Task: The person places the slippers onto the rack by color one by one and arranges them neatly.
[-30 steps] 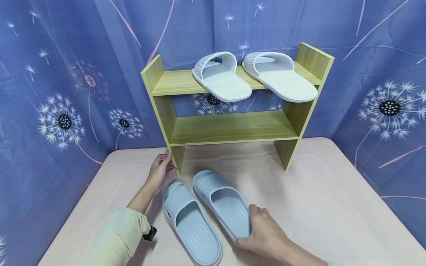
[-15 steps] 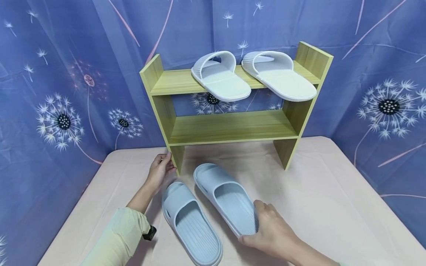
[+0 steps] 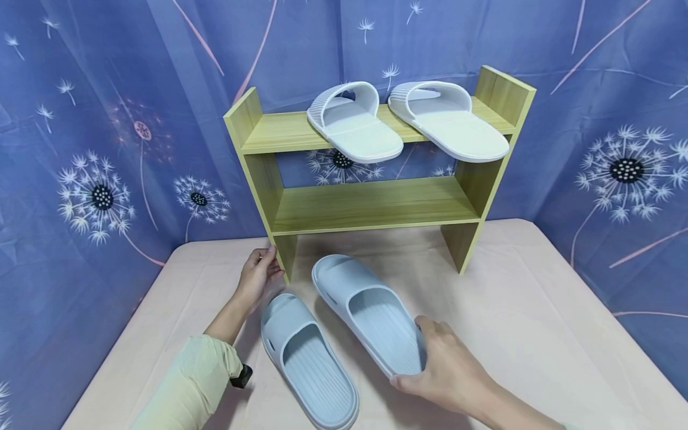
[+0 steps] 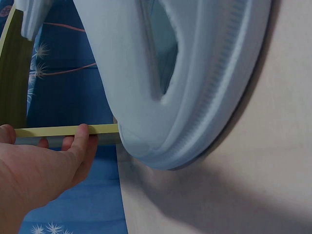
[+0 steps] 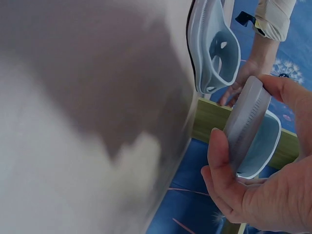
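Right hand (image 3: 448,370) curled round the heel of a raised blue slide slipper (image 3: 371,304) before the rack, heel partly covered, left hand (image 3: 257,280) pinching the wooden shoe rack (image 3: 371,206) low at left, some fingertips hidden, second slide (image 3: 317,364) between, tabletop (image 3: 537,346) stretching wide rightward

A person's right-hand grip (image 3: 448,364) holds a blue slipper (image 3: 384,325) by the heel, near a matching slipper (image 3: 312,364) on the pale pink worktop (image 3: 537,334), while the left-hand grip (image 3: 259,276) touches a wooden rack (image 3: 371,206) bearing two white slippers (image 3: 457,134).
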### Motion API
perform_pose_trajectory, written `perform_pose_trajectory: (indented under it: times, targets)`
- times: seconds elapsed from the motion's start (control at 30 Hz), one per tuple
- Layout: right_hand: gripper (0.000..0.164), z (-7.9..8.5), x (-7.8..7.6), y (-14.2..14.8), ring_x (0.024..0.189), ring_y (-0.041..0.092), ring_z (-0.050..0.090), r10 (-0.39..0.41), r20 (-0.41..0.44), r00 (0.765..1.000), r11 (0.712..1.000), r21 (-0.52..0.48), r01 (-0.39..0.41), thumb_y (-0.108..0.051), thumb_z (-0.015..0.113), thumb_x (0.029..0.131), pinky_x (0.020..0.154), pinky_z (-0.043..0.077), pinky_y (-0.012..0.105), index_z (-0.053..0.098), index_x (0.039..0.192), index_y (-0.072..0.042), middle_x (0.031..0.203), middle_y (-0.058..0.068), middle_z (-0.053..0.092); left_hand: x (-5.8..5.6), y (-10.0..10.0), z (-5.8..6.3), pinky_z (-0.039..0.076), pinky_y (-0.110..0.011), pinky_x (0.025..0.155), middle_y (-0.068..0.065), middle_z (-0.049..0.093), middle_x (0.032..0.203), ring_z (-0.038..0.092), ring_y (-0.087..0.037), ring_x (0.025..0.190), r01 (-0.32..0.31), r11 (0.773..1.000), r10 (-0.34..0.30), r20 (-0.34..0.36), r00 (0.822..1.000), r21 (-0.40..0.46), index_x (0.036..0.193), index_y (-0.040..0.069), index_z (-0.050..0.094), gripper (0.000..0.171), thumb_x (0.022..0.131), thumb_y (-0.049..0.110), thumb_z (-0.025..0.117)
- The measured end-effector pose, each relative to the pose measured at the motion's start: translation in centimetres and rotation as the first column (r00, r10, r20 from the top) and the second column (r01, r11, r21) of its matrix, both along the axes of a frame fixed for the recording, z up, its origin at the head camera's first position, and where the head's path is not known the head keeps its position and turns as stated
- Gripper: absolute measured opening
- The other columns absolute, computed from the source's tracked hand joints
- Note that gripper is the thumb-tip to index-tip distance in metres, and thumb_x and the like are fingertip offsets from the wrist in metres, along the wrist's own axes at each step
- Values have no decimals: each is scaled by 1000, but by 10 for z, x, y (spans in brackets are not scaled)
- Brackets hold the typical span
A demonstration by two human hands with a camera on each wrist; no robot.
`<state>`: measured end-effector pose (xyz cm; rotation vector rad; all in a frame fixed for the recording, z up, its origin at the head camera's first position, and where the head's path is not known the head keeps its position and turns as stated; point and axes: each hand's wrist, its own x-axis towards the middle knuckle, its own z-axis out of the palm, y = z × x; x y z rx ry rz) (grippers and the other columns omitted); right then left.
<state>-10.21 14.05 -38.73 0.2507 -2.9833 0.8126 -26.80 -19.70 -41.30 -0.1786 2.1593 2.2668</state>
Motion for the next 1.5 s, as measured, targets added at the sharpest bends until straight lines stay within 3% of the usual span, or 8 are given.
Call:
perform_pose_trajectory:
  times: [0.27, 0.53, 0.73, 1.07, 1.33, 1.5]
  targets:
    - [98, 10, 0, 4, 94, 25, 59, 23, -89, 996, 1000, -11, -24, -53, 87, 52, 79, 53, 43, 52, 125, 2, 106, 15, 60, -1, 0, -1, 49, -37, 99, -3, 46, 96, 58, -21, 97, 0, 1000, 0, -6, 1000, -10, 109, 5, 39, 30, 104, 35, 43]
    - [86, 23, -2, 7, 90, 20, 56, 35, -181, 983, 998, -46, -44, -46, 89, 55, 74, 51, 39, 54, 121, -4, 100, 6, 59, 1, 0, 1, 49, -38, 99, -4, 46, 98, 58, -20, 96, 4, 1000, -4, -10, 1000, -8, 109, 4, 39, 31, 104, 34, 42]
    - [85, 33, -5, 11, 92, 21, 56, 14, -182, 983, 998, -61, -25, -44, 88, 57, 76, 51, 40, 51, 122, -3, 103, 9, 58, 1, 0, 1, 51, -36, 97, -4, 46, 95, 58, -18, 92, 3, 1000, -3, -17, 1000, 4, 108, 4, 40, 30, 104, 34, 43]
    - [83, 43, -15, 19, 91, 25, 56, -13, -193, 981, 998, -64, 1, -43, 87, 61, 72, 50, 40, 48, 125, -8, 104, 11, 58, 1, -1, -1, 44, -46, 104, -5, 46, 96, 56, -26, 100, 3, 1000, -3, -16, 1000, 4, 106, 6, 40, 28, 104, 33, 42]
    - [94, 52, -29, 25, 95, 28, 56, -7, -182, 983, 998, -67, -5, -43, 86, 64, 73, 51, 42, 41, 138, -6, 110, 15, 58, 1, 0, 0, 50, -38, 98, -5, 46, 95, 58, -18, 92, 1, 1000, -1, -24, 1000, 9, 108, 5, 40, 29, 103, 34, 44]
    - [91, 60, -36, 26, 94, 31, 57, -26, -156, 987, 998, -59, 17, -49, 84, 65, 71, 51, 43, 45, 132, -3, 109, 18, 59, 1, 0, -1, 51, -37, 96, -4, 47, 95, 57, -16, 89, 7, 1000, -7, -28, 1000, 7, 108, 5, 40, 29, 104, 33, 43]
